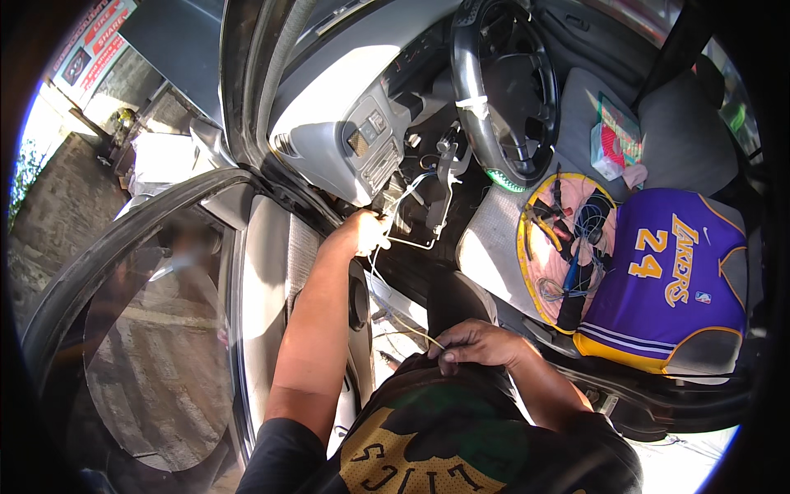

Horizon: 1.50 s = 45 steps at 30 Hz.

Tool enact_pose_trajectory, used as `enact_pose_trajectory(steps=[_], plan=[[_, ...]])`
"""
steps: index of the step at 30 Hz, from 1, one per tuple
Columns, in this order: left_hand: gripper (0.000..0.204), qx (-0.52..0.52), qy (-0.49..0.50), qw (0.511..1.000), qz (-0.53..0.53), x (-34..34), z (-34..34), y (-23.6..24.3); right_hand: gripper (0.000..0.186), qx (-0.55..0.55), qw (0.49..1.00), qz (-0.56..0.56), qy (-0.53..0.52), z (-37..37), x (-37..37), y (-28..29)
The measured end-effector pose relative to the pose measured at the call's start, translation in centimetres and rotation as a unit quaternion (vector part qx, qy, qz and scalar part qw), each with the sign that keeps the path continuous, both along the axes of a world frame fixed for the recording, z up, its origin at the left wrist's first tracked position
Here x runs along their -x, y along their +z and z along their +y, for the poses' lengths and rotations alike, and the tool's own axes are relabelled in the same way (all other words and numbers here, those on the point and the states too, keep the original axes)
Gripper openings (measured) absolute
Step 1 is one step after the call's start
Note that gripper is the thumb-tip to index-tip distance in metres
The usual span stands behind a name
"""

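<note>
Beneath the dashboard (341, 132), my left hand (370, 233) is closed around thin pale wires, at the spot where they come out of the dash. From there a pale wire (403, 323) hangs in a loose loop and runs down to my right hand (475, 343). My right hand is in front of my body, thumb and fingers pinching the wire near its end. Close to my left hand, a bare metal bracket (444, 177) and more loose wiring show in the opened lower dash. Bright sunlight blurs the detail at my left fingertips.
The open car door (239, 272) stands at my left. Beyond the bracket is the steering wheel (462, 74). On the seat lies a round pink tray (535, 284) of tools and wire, beside a purple jersey-style cover (609, 305) and a tissue box (613, 144).
</note>
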<state>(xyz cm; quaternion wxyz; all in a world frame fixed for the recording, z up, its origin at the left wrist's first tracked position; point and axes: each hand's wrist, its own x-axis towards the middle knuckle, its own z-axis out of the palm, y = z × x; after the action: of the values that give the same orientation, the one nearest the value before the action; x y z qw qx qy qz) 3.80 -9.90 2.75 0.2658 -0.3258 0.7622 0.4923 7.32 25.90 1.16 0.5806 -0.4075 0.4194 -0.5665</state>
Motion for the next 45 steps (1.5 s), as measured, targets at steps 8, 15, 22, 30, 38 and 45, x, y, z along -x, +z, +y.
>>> enact_pose_trajectory(steps=[8, 15, 22, 30, 38, 45], plan=[[0.043, -0.176, 0.165, 0.961, 0.133, -1.9, 0.5, 0.8, 0.031, -0.095, 0.97, 0.224, 0.015, -4.4, -2.0, -0.5], [0.026, 0.265, -0.096, 0.943, 0.177, -1.4, -1.1, -5.1, 0.062, -0.235, 0.836, 0.489, -0.088, -0.4, 1.1, -6.8], [0.019, 0.234, -0.093, 0.957, 0.146, -2.4, -0.5, -6.1, 0.028, -0.411, 0.627, 0.496, -0.437, 9.9, 12.1, -7.3], [0.023, 0.134, 0.001, 0.988, 0.076, -3.1, -1.2, -5.5, 0.038, -0.352, 0.518, 0.25, -0.739, 19.2, 24.9, -18.5], [0.028, 0.145, -0.035, 0.988, 0.044, -2.0, 0.2, -4.3, 0.027, -0.416, 0.538, 0.19, -0.708, 20.6, 29.5, -24.1], [0.026, 0.163, -0.059, 0.982, 0.082, -2.3, 0.4, -4.4, 0.042, -0.289, 0.383, 0.286, -0.829, 18.0, 22.4, -22.3]])
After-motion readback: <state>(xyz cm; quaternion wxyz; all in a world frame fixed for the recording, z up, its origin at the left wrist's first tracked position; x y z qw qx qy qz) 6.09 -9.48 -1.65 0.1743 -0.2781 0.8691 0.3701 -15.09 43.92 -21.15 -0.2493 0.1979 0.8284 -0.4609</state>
